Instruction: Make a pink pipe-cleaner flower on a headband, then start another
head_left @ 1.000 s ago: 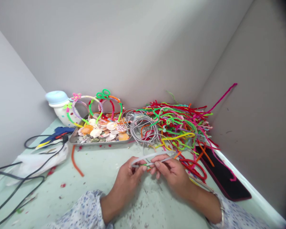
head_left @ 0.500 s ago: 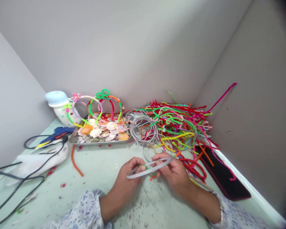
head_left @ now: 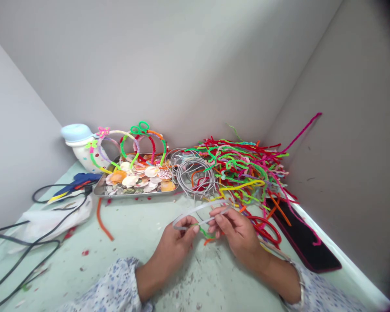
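Note:
Between my hands is a thin pale-grey plastic headband [head_left: 199, 209], held above the table. My left hand [head_left: 177, 242] is closed, pinching one end of it between thumb and fingers. A green pipe cleaner [head_left: 206, 234] with an orange tip starts at my left fingertips and runs towards the right fingers. With thumb and fingers pinched, my right hand [head_left: 238, 232] grips the headband's other end. Just behind the hands lies a coil of grey wire [head_left: 196, 175].
A metal tray [head_left: 133, 196] of shells holds several fuzzy wrapped headbands [head_left: 130, 143]. To the right spreads a heap of coloured pipe cleaners [head_left: 243, 169] beside a black flat case [head_left: 307, 242]. At left are a white bottle [head_left: 87, 151], blue-handled pliers [head_left: 79, 181] and a black cable [head_left: 27, 245].
The headband has tilted, its curved band swinging up and away from me while both hands keep hold. More of the green pipe cleaner shows between my fingers.

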Action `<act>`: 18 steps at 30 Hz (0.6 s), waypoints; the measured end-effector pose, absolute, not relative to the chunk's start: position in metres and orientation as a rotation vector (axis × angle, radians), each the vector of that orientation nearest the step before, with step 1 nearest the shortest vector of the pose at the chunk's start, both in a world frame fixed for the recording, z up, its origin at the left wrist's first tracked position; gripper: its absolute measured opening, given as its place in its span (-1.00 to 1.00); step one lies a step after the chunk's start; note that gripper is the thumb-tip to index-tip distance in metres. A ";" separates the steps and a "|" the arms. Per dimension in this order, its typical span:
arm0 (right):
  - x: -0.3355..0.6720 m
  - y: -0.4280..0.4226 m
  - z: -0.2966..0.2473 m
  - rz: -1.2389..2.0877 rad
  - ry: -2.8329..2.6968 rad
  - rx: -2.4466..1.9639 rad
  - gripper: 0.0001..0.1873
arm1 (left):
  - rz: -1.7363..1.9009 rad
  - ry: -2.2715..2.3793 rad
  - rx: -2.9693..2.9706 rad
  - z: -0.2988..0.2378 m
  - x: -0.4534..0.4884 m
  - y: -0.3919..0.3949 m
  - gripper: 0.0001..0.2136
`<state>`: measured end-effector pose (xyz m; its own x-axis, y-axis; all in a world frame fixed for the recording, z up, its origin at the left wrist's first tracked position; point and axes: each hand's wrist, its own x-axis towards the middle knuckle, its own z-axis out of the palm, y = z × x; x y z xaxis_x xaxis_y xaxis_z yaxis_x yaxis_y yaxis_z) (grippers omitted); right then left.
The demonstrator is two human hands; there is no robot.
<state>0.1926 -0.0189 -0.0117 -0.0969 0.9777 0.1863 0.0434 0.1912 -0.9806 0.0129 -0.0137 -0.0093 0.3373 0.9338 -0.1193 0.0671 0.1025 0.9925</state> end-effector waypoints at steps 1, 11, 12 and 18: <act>0.192 -0.019 -0.012 1.109 -1.401 -1.061 -0.76 | 0.850 1.030 1.310 -0.009 0.013 -0.014 -0.78; 0.193 -0.017 -0.013 1.066 -1.447 -1.074 -0.77 | 0.840 0.967 1.341 -0.012 0.012 -0.012 -0.76; 0.193 -0.017 -0.013 1.056 -1.448 -1.080 -0.77 | 0.835 0.971 1.344 -0.011 0.012 -0.012 -0.76; 0.192 -0.016 -0.010 0.994 -1.453 -1.148 -0.73 | 0.838 0.981 1.323 -0.008 0.012 -0.014 -0.76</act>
